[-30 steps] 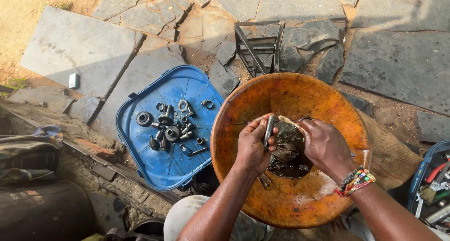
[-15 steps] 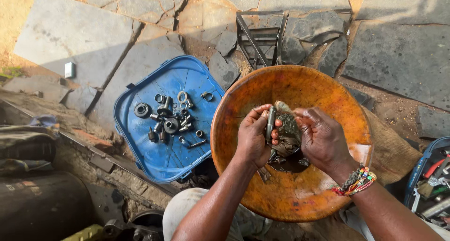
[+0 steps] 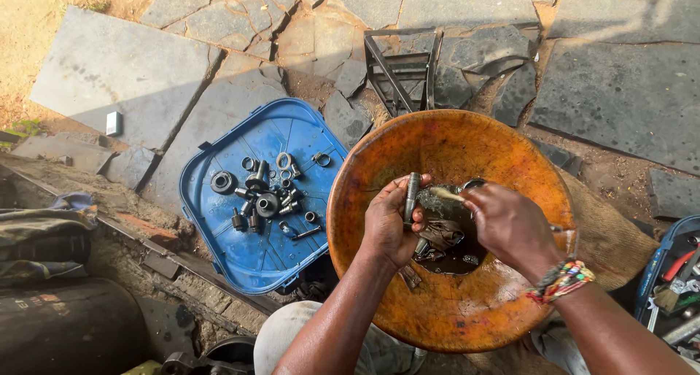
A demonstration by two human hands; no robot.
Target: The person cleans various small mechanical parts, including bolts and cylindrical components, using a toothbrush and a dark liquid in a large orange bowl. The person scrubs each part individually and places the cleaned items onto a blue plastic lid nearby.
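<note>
Since half a second ago both hands have sunk lower into the orange bowl (image 3: 452, 141), and the larger grimy piece that was raised between them is no longer up; a slim dark metal rod (image 3: 411, 198) now stands nearly upright in the left hand (image 3: 390, 225). That hand is curled shut around the rod, fingers wrapped on its shaft, with the top end poking out above them. The right hand (image 3: 510, 225) is closed on a small pale brush (image 3: 446, 193), whose tip lies against the rod's side; a beaded bracelet (image 3: 561, 281) circles that wrist. Under the hands, at the bottom of the bowl, sits a pool of dark liquid (image 3: 445, 254) with a rag and small metal bits in it. Just left of the bowl, on the stone paving (image 3: 124, 76), lies a blue plastic lid (image 3: 255, 251) carrying bearings, bolts and rings (image 3: 266, 196). A black metal frame (image 3: 401, 65) rests beyond the bowl.
</note>
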